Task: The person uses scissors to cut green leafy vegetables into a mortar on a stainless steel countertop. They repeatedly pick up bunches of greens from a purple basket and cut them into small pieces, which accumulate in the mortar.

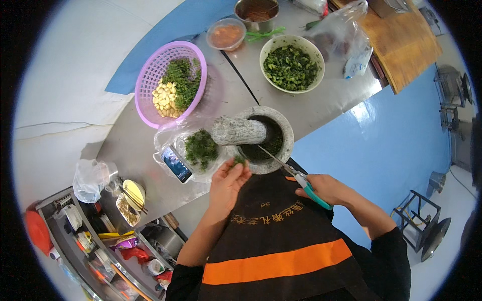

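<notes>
My left hand pinches a small bunch of green herb at the left rim of a grey stone mortar. In my right hand is a pair of scissors with teal handles, its blades reaching over the mortar's rim towards the inside. A thick stone pestle leans in the mortar, its upper end over the left rim. Dark green bits lie inside the bowl. Left of the mortar, a pile of feathery herb rests on a clear plastic bag, beside a phone with its screen lit.
A purple basket holds herbs and peeled garlic cloves. Farther back stand a bowl of chopped greens, a plastic tub and a steel pot. A wooden board lies at the right. Chopsticks cross a yellow bowl at the left.
</notes>
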{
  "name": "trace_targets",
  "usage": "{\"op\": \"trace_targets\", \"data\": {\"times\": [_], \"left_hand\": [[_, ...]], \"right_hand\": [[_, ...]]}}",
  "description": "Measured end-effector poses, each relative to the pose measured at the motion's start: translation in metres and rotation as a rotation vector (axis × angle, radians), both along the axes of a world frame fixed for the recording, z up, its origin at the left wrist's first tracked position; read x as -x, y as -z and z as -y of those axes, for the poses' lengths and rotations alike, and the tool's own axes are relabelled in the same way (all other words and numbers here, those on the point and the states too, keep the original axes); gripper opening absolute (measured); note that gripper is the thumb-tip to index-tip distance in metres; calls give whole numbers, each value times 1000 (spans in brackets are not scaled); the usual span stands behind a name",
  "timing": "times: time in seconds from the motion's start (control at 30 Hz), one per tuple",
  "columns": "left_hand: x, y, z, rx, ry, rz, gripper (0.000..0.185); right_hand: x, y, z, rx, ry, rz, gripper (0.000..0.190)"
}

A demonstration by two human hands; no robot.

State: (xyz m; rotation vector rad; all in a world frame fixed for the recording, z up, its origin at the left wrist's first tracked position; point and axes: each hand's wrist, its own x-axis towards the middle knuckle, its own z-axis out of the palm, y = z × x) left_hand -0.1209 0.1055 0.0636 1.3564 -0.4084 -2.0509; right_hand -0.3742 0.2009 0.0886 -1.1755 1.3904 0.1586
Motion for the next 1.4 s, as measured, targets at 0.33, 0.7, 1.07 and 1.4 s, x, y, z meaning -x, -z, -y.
{"op": "trace_targets", "data": {"times": [0.33,0.7,1.07,1.4], "left_hand": [[-93,82,16,638,595,905,66],[6,55,19,129,395,137,75],[-17,59,135,134,557,373,60],[-64,92,17,178,441,497,44]], "right_hand": [[-1,21,-24,352,710,367,27],[-28,66,24,424,949,132,24],[-59,86,86,602,757,143,31],[51,99,-66,373,1365,293,24]]}}
